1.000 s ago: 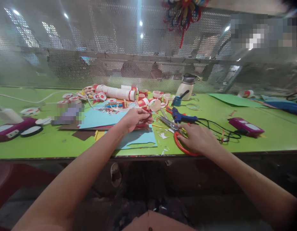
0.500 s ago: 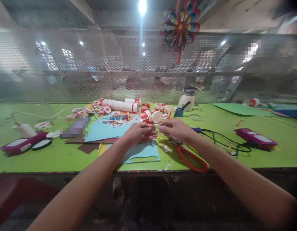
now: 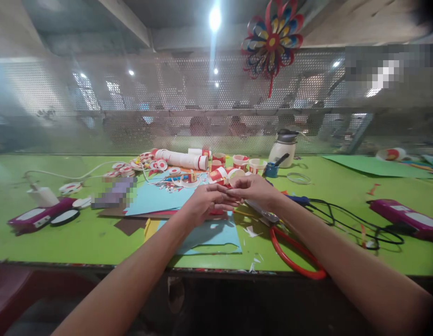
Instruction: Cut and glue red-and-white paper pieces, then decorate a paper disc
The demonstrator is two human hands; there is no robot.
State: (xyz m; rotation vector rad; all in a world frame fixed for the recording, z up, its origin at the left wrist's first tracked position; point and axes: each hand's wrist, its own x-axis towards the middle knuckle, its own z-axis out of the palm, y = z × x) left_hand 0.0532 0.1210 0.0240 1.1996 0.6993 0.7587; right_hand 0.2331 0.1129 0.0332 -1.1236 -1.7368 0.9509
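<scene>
In front of me, above the blue paper, my two hands meet at the fingertips. My left hand (image 3: 211, 201) has thumb and forefinger pressed together, its other fingers loosely curled beneath. My right hand (image 3: 255, 190) pinches at the same spot. Whatever they hold is too small or too covered to make out. Light-blue paper sheets (image 3: 223, 238) lie beneath the left hand. Red-handled scissors (image 3: 289, 255) rest under the right wrist, partly hidden by it. Just beyond the fingers are cut red-and-white paper cups (image 3: 218, 175).
A long white paper-cup tube (image 3: 181, 159), a cream jug (image 3: 283, 151) and a small blue pot (image 3: 271, 170) stand farther back. Purple boxes (image 3: 44, 215) lie at both sides. A black cable (image 3: 342, 210) loops on the right. A pinwheel flower (image 3: 272, 42) hangs above.
The fingertips have come together, where a small gap stood between them before. The camera view has shifted, so the table sits lower and things look farther right.
</scene>
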